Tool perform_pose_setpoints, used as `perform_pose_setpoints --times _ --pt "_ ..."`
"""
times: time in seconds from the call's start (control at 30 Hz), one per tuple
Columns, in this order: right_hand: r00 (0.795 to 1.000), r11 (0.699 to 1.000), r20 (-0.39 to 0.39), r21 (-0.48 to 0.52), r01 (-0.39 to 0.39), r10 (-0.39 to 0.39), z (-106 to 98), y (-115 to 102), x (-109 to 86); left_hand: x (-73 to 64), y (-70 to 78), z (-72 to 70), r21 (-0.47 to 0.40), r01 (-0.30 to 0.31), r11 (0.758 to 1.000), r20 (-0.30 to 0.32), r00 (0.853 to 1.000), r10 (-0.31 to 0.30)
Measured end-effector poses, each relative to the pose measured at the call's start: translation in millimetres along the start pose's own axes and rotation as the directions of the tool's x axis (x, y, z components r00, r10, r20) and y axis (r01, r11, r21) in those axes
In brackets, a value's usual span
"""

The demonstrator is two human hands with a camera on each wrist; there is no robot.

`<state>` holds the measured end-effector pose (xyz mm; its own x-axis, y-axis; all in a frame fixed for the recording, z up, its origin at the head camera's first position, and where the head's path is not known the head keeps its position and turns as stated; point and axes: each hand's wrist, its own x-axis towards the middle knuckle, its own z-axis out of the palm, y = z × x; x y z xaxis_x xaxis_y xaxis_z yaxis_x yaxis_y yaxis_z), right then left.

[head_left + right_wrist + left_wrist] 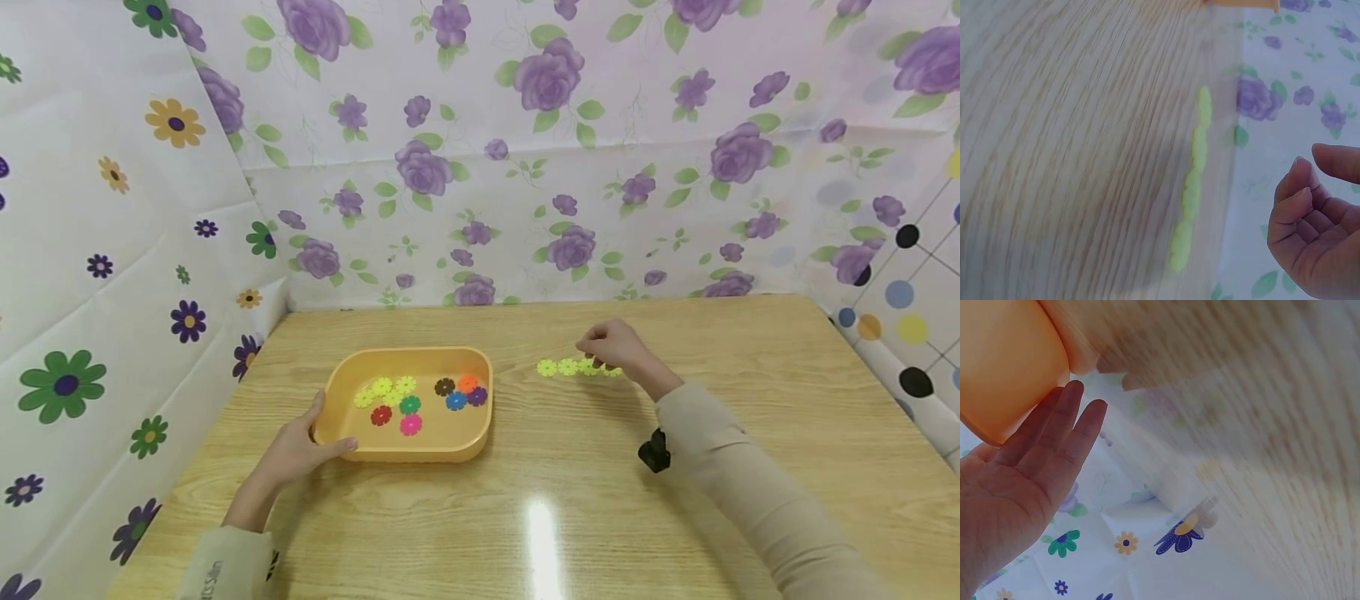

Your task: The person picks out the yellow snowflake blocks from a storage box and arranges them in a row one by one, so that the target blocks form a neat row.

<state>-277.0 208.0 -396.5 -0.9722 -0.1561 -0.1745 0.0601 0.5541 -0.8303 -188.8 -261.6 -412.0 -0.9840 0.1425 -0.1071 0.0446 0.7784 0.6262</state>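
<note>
A shallow orange plastic tray [405, 455] stands at the left of the table. My left hand [296, 450] holds its near left corner, thumb over the rim; in the left wrist view, nearly straight fingers [1063, 434] lie along the outer wall. Several yellow-green flower-shaped discs [382, 386] lie in the tray, beside single red [381, 415], green [409, 404], pink [411, 425], brown, orange, blue and purple ones. A row of yellow-green discs [567, 367] runs along the table to the right. Above its right end hovers my right hand [617, 346], fingers loosely curled, thumb and forefinger apart with nothing between them.
The wood-grain table [480, 517] meets a wall of purple-flowered cloth [480, 208] at its far edge. Flowered cloth [112, 333] hangs at the left and dotted cloth [911, 292] at the right. A black object [655, 451] is at my right sleeve.
</note>
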Motion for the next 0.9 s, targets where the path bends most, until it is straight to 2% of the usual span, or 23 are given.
perform_pose_setpoints --times 0.53,0.77,0.9 --pt "0.996 0.996 0.037 0.026 0.081 -0.082 31 -42 -0.3 1.9 4.0 -0.7 0.003 0.0 1.0 0.006 1.0 0.0" --pt "0.991 0.989 0.046 0.081 0.125 -0.129 54 -58 4.0 1.1 3.9 -1.1 -0.005 0.01 1.0 0.016 1.0 -0.01" --pt "0.99 0.985 0.012 0.099 0.14 -0.142 69 -68 6.5 -0.4 2.8 -1.1 -0.01 0.002 1.0 0.013 1.0 -0.002"
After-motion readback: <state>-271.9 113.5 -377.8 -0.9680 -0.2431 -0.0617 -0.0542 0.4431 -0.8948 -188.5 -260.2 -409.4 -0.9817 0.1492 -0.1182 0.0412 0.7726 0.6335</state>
